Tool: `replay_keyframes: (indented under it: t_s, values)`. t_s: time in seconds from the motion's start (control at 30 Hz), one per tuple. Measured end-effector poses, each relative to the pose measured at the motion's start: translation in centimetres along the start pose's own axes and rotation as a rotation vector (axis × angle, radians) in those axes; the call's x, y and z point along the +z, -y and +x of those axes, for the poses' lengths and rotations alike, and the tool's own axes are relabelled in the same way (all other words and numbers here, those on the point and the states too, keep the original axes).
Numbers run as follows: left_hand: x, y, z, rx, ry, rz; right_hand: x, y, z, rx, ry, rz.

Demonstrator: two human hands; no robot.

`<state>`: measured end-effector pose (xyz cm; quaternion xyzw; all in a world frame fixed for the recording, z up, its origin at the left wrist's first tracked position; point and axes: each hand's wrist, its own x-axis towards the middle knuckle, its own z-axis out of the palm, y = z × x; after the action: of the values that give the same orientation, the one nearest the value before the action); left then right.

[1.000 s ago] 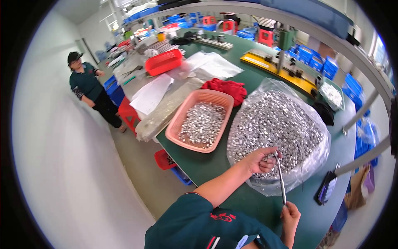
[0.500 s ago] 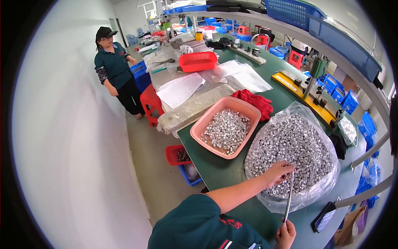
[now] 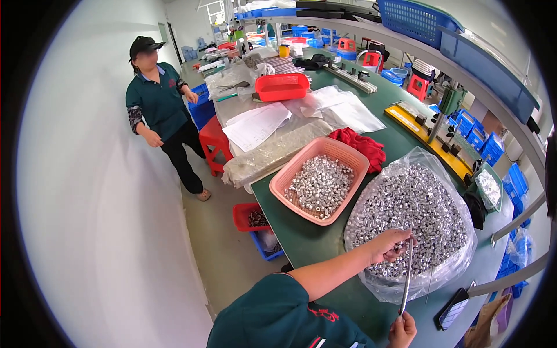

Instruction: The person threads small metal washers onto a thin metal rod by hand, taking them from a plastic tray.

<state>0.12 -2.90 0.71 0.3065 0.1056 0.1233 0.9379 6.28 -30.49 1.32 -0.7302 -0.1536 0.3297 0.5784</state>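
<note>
Since the earlier frames, co-worker (image 3: 155, 107) at upper left now stands mid-stride, one foot forward; grip unchanged. Left hand (image 3: 394, 245) closed on upper end of thin metal rod (image 3: 407, 275), lower right of frame; right hand (image 3: 402, 330) grips its lower end. Rod and left forearm partly block plastic bag (image 3: 454, 260) of metal pieces (image 3: 415, 203) on counter (image 3: 328, 246). Pink basket (image 3: 279, 184) centre, phone (image 3: 452, 311) lower right.

Two hands (image 3: 391, 245) (image 3: 402, 330), one hand-held metal rod (image 3: 407, 278), one pink basket (image 3: 285, 188), one red cloth (image 3: 361, 148), one phone (image 3: 452, 311) and one bag (image 3: 380, 285) of small metal pieces (image 3: 418, 200) too numerous to count.
</note>
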Motion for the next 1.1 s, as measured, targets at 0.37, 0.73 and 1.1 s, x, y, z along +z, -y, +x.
replay_keyframes:
  t_s: [0.37, 0.73, 1.1]
  values:
    - [-0.6, 0.0, -0.1, -0.053, 0.028, 0.098, -0.1, 0.4, -0.9, -0.018, 0.011, 0.019]
    - [-0.8, 0.1, 0.6, -0.124, 0.068, 0.138, -0.8, -0.4, -0.5, -0.097, -0.010, -0.060]
    - [-0.9, -0.3, -0.7, -0.133, 0.055, 0.155, 0.3, -0.1, -1.7, -0.041, 0.071, 0.047]
